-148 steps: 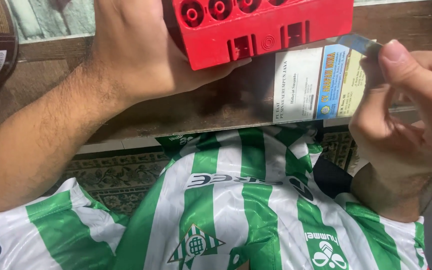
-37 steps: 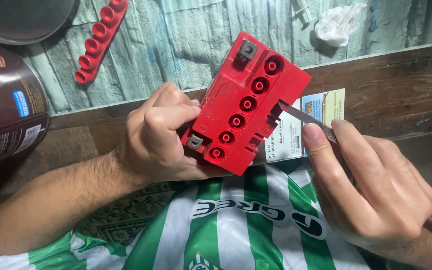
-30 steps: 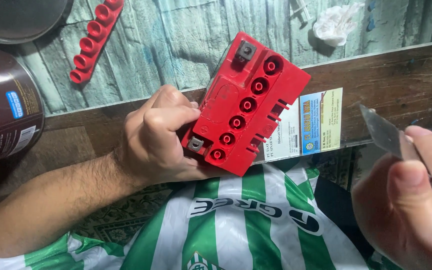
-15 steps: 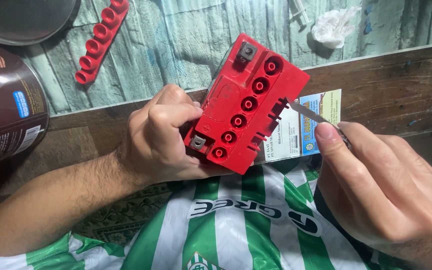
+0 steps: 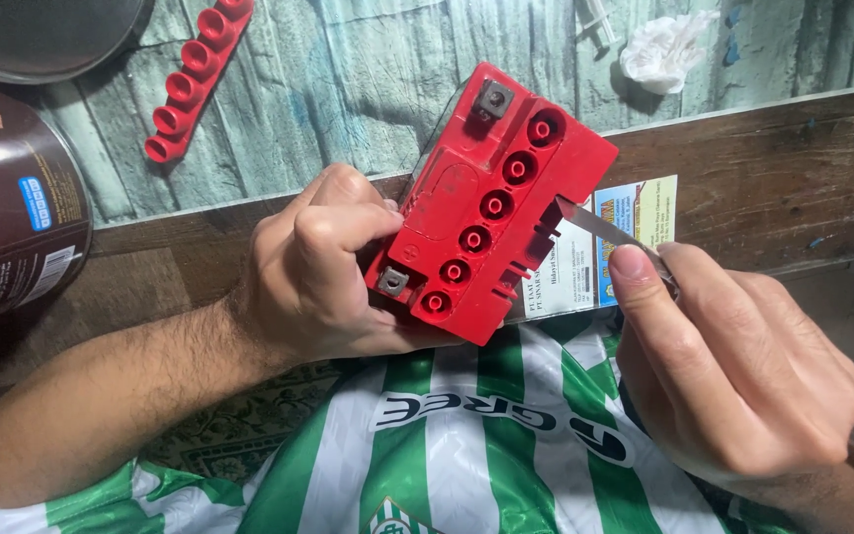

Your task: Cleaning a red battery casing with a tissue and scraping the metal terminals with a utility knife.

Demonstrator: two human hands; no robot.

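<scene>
My left hand [image 5: 323,272] grips a small red battery [image 5: 491,203], tilted, with a row of several round filler holes and two metal terminals on its top. A printed label shows on its side. In my right hand [image 5: 733,361] I hold a thin metal blade [image 5: 590,222]. Its tip touches the right edge of the battery's red top, at the seam above the label.
A red strip of joined caps [image 5: 195,74] lies on the blue-green planked surface. A dark round tin [image 5: 12,208] stands at the left, a grey dish [image 5: 46,35] above it. A crumpled white tissue [image 5: 666,49] and a syringe [image 5: 600,18] lie at the top right. A brown wooden ledge [image 5: 773,178] runs across.
My right hand pulled the blade away from the battery to the right, then brought it back. The tip is again against the battery's right edge. The left hand kept its grip.
</scene>
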